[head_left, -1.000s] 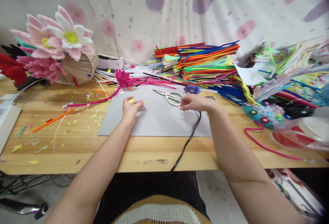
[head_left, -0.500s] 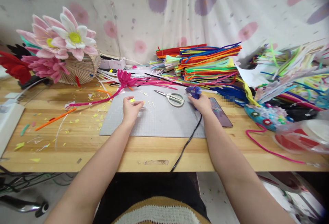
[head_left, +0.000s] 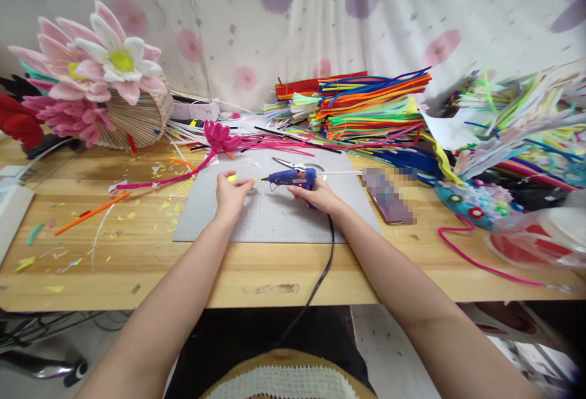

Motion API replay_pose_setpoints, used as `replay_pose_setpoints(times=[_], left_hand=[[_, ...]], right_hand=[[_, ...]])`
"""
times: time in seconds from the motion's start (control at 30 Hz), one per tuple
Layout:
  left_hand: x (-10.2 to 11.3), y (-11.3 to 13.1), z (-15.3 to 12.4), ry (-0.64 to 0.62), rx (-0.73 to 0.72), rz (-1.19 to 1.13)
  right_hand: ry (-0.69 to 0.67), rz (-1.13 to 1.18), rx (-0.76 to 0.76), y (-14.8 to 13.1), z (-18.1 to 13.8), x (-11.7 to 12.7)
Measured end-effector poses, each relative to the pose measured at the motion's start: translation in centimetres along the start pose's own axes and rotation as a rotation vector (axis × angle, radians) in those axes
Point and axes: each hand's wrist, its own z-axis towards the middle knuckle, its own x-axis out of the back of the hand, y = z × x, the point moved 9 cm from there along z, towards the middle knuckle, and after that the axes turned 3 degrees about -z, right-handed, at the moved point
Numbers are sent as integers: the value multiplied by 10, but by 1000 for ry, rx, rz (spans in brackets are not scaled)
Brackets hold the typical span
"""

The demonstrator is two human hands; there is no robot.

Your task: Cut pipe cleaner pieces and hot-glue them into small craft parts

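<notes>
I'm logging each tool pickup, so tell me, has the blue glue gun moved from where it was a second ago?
Yes. The glue gun, gripped by the right hand, has come leftward from the grey mat's back right corner, over the scissors.

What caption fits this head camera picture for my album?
Right hand holds a blue glue gun over the grey mat; left hand pinches a small yellow piece.

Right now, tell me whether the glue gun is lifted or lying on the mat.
Lifted. The right hand grips the blue glue gun level above the grey mat, nozzle pointing at the left hand.
</notes>
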Motion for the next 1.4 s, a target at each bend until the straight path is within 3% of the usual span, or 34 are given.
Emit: replay_pose_setpoints(times=[0.67,1.4], left_hand=[[-2,-1,1,-13,6,3],[-6,-3,0,-64,17,-2]], right_hand=[[16,-116,86,-6,1,-5],[40,-60,97,-8,1,-3]])
